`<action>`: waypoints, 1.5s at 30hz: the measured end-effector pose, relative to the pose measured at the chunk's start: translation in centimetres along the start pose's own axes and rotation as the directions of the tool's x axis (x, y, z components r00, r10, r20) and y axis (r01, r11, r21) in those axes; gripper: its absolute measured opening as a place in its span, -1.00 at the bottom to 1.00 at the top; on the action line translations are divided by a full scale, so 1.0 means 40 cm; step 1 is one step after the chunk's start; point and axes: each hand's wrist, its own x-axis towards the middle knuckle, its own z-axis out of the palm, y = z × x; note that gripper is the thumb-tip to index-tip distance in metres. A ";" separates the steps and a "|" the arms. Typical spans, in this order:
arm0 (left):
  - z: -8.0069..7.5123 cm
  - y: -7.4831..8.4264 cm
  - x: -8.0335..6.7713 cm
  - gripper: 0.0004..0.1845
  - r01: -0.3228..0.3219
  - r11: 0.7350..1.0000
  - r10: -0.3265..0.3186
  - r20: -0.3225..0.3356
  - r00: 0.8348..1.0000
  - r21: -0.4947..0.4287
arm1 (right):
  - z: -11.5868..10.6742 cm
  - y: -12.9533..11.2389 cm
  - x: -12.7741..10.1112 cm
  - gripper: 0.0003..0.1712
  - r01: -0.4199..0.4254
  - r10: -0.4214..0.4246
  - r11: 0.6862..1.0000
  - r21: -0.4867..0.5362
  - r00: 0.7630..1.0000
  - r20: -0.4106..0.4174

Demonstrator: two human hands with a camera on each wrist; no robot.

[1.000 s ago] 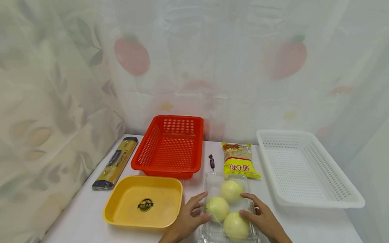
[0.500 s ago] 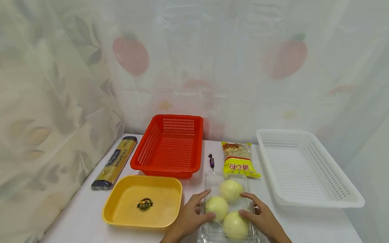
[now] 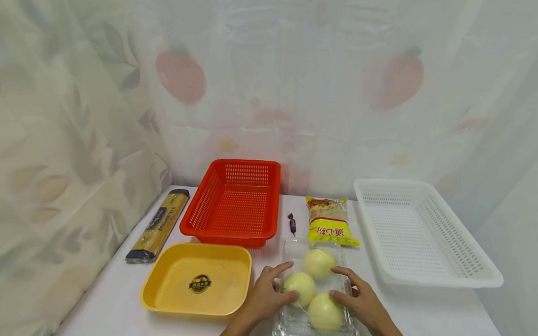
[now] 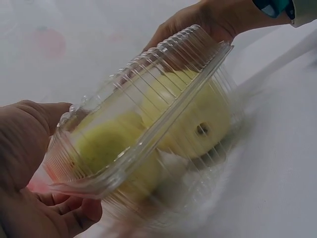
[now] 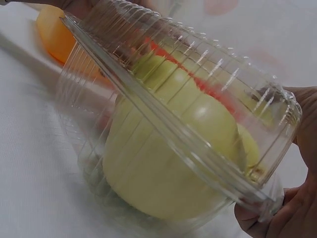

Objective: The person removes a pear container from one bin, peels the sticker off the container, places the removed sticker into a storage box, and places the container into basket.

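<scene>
A clear plastic clamshell box (image 3: 292, 329) stands on the white table with its lid down. Inside it lie three pale yellow-green round fruits; the nearest fruit (image 3: 325, 312) shows a dark hollow at its end in the left wrist view. From the left side, my left hand (image 3: 266, 297) grips the box, thumb over the lid and fingers curled at the seam (image 4: 99, 186). Opposite it, my right hand (image 3: 363, 302) holds the right side, its thumb and index finger reaching onto the top. The lid's ribbed wall (image 5: 198, 54) separates both hands from the fruits.
A yellow tray (image 3: 158, 287) sits just left of the box, with a red basket (image 3: 191, 232) behind it. A spaghetti pack (image 3: 157, 228) lies at far left. Behind the box are a wrapped candy (image 3: 292, 225) and a yellow-labelled pasta bag (image 3: 331, 224); a white basket (image 3: 443, 281) stands right.
My left hand has shifted slightly, its thumb and index finger reaching a little further over the lid. The right hand and the box stay almost where they were.
</scene>
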 end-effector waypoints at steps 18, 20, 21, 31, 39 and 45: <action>-0.006 0.024 0.003 -0.27 0.046 0.999 -0.045 0.003 0.999 -0.024 | 0.003 -0.012 -0.002 -0.35 0.046 -0.046 0.999 0.004 0.999 0.008; -0.009 0.029 0.003 -0.27 0.044 0.999 -0.044 0.001 0.999 -0.023 | 0.003 -0.018 -0.003 -0.35 0.056 -0.056 0.998 0.008 0.998 0.013; -0.011 0.032 0.003 -0.28 0.042 0.999 -0.042 0.001 0.999 -0.023 | 0.003 -0.022 -0.004 -0.35 0.058 -0.058 0.998 0.008 0.998 0.013; -0.039 0.084 0.006 -0.30 0.014 0.998 -0.013 0.023 1.000 -0.056 | -0.009 -0.085 -0.020 -0.36 0.068 -0.068 0.997 0.021 0.998 0.011; -0.080 0.142 0.002 -0.32 0.008 0.993 0.000 0.071 0.997 -0.120 | -0.016 -0.150 -0.037 -0.37 0.110 -0.110 0.994 -0.022 0.994 -0.002; -0.127 0.189 0.008 -0.32 -0.023 0.995 0.032 0.092 0.995 -0.098 | -0.020 -0.208 -0.039 -0.39 0.114 -0.115 0.988 -0.103 0.993 -0.010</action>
